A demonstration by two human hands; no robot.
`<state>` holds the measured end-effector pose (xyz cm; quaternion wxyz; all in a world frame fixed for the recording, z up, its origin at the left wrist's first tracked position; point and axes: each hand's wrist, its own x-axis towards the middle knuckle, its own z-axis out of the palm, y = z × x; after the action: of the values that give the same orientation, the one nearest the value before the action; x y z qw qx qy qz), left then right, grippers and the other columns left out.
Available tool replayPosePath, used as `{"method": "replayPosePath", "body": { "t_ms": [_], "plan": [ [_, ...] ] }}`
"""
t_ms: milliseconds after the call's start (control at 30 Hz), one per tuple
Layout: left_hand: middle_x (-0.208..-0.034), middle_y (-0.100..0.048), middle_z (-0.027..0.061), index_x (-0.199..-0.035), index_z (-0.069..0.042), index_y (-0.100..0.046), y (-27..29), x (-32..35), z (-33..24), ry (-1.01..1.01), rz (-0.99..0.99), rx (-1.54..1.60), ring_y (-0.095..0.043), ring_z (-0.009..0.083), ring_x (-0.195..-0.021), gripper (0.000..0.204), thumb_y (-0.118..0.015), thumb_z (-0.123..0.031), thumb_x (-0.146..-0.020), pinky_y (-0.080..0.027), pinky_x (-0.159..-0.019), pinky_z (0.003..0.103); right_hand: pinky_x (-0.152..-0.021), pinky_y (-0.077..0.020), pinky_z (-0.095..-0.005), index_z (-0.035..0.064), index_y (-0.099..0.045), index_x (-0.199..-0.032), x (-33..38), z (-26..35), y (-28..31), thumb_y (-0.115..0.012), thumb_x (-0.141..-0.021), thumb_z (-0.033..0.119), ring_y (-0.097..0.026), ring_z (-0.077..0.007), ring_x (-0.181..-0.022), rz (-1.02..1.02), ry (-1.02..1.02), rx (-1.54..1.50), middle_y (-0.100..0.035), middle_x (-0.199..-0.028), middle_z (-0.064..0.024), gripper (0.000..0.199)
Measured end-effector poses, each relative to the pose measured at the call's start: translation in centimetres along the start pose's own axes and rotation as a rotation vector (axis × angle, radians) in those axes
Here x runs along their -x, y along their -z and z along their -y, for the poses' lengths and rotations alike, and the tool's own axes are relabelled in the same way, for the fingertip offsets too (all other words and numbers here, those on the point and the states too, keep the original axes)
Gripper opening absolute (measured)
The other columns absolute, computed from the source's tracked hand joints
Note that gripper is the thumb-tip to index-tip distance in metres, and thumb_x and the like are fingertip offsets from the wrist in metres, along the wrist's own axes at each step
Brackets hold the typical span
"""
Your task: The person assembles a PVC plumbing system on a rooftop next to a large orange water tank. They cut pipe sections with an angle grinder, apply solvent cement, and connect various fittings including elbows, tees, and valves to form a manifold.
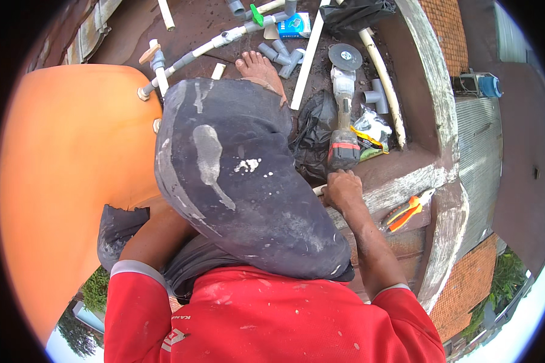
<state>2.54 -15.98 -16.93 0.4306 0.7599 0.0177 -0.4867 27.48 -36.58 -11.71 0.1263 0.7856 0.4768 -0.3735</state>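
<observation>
My right hand (343, 190) is at the whitish ledge, fingers curled, just below the battery end of a cordless angle grinder (344, 112). Next to its fingers shows a short cream piece (319, 190), perhaps a pipe end; what the hand grips is hidden. The grinder lies with its grey disc pointing away from me. Behind my raised leg in dark, paint-stained trousers (242, 175), my left arm disappears, and the left hand is hidden. Orange-handled pliers (409, 210) lie on the ledge right of my right forearm.
A large orange tank (72, 175) bulges on the left. White and grey piping with a green-handled valve (257, 16) runs out from it. Loose grey fittings (280, 55), a long white pipe (309, 57), black plastic (315, 130) and a blue box (293, 26) lie around. Rooftops drop away beyond the right-hand wall (439, 66).
</observation>
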Motion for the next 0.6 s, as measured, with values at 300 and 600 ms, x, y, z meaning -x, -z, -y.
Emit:
{"method": "replayPosePath", "body": {
  "t_ms": [300,600],
  "plan": [
    [-0.130,-0.074,0.0239,-0.131,-0.001,-0.072,-5.4,-4.8,0.9,-0.088,-0.079,0.344,-0.071,0.0406,-0.117,0.061,-0.069,-0.053,-0.100,-0.052,-0.101,0.051,-0.094,-0.0557,-0.0447,0.0042,-0.079,-0.114,-7.4,4.3,5.5,-0.064,-0.101,0.021,-0.069,-0.0280,-0.106,-0.464,0.295,0.080,-0.076,-0.111,-0.0137,0.026],
    [-0.130,-0.074,0.0202,-0.141,0.002,-0.070,-7.0,-6.1,3.8,-0.019,-0.008,0.681,-0.075,0.0343,-0.109,0.072,-0.074,-0.058,-0.099,-0.060,-0.096,0.047,-0.088,-0.0566,-0.0413,0.0031,-0.078,-0.113,-12.5,5.7,8.6,-0.063,-0.101,0.018,-0.070,-0.0222,-0.092,-0.663,0.296,0.109,-0.077,-0.103,-0.0120,0.024]
  ]
}}
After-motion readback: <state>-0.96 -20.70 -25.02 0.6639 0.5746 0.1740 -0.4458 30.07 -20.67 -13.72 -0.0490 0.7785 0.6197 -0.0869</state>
